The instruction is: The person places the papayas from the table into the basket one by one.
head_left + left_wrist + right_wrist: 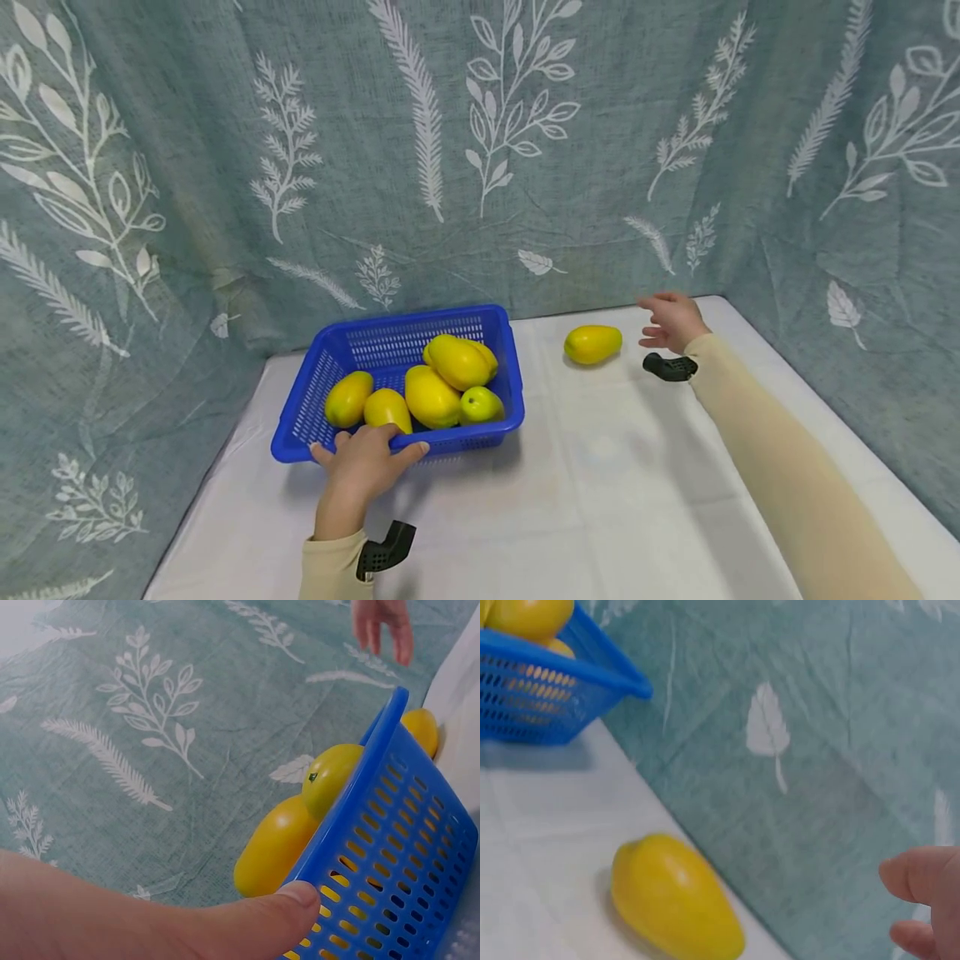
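Observation:
A blue plastic basket point(512, 367) with slotted walls holds several yellow mango-like fruits point(433, 398) and a smaller greenish-yellow fruit point(482, 405). My left hand point(363, 467) grips its near rim, fingers over the edge; in the left wrist view the thumb point(296, 896) lies against the rim. One more yellow mango-like fruit point(592, 344) lies on the table to the right of the basket. Just right of that fruit, my right hand point(672, 322) hovers with fingers apart, holding nothing. The right wrist view shows the fruit point(676, 900) apart from the fingertips point(900, 874).
A white cloth covers the table point(525, 517). Close behind it hangs a grey-green curtain point(450, 250) with white leaf prints, which also runs along both sides. Each wrist carries a black camera mount point(386, 550).

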`<state>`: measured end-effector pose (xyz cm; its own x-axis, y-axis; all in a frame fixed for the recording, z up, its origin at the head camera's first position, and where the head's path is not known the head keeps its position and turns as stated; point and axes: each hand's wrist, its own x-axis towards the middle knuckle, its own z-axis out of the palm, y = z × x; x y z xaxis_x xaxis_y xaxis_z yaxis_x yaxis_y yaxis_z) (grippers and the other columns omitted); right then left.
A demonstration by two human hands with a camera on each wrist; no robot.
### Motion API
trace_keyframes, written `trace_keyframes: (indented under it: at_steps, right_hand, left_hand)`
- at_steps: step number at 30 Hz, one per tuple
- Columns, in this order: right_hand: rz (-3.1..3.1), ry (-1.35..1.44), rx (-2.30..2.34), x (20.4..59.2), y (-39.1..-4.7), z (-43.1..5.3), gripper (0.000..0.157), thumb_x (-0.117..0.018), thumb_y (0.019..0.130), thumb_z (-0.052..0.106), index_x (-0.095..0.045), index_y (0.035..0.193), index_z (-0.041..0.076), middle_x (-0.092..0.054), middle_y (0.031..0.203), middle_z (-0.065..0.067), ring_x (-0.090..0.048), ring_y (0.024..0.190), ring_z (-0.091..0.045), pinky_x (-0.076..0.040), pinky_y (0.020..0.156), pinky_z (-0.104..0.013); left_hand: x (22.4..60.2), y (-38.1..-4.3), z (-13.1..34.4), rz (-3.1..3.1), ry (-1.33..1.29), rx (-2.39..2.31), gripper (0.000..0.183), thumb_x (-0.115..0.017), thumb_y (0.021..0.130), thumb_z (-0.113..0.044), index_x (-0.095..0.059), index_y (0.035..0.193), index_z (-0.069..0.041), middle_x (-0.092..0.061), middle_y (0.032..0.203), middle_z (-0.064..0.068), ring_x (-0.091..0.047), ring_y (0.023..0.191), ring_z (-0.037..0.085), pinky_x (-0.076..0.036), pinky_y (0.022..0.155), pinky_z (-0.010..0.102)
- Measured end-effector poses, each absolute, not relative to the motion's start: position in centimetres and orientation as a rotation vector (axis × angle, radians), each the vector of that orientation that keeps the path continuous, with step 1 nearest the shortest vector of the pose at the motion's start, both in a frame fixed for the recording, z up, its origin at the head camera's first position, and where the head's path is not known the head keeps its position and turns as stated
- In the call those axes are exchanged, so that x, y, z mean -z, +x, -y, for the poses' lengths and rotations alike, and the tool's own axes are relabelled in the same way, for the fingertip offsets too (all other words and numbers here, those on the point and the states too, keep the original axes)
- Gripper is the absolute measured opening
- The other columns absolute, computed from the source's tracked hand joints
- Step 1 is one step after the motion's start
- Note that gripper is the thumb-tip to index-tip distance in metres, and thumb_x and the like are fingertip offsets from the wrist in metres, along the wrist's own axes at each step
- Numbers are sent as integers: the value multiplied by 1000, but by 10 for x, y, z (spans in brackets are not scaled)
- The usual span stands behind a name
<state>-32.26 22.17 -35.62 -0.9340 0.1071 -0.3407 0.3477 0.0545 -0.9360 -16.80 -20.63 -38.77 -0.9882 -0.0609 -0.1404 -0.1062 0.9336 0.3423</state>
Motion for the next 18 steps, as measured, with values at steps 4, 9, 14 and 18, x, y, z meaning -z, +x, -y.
trace_keyframes:
  at_steps: [4, 9, 14, 18]
  right_hand:
    - [-2109, 562, 2005, 372, -323, -224, 72, -46, 107, 27, -8, 165, 9, -9, 169, -27, -30, 152, -47, -44, 114, -52]
    - [-2072, 621, 2006, 391, -327, -220, 73, -47, 107, 29, -7, 165, 11, -8, 170, -26, -29, 152, -47, -44, 115, -52]
    - [-1993, 625, 2044, 404, -329, -210, 74, -46, 107, 27, -3, 166, 13, -3, 171, -24, -23, 155, -46, -39, 119, -53]
    - [-1947, 622, 2058, 411, -331, -203, 74, -44, 107, 30, 0, 166, 15, 0, 171, -24, -22, 155, -46, -38, 120, -52]
  left_hand:
    - [387, -168, 205, -2960, -140, -540, 59, -68, 93, -51, -68, 131, -7, -66, 132, 24, -38, 132, 66, -2, 105, 90]
    - [388, -167, 204, -2959, -151, -539, 60, -68, 93, -51, -66, 134, -6, -65, 134, 24, -38, 132, 65, -2, 106, 90]
    - [388, -167, 204, -2965, -160, -517, 59, -67, 94, -52, -67, 133, -8, -65, 133, 24, -41, 131, 63, -3, 106, 89]
    - [388, -167, 205, -2970, -165, -502, 59, -67, 94, -53, -67, 132, -8, -65, 132, 24, -42, 130, 62, -3, 106, 89]
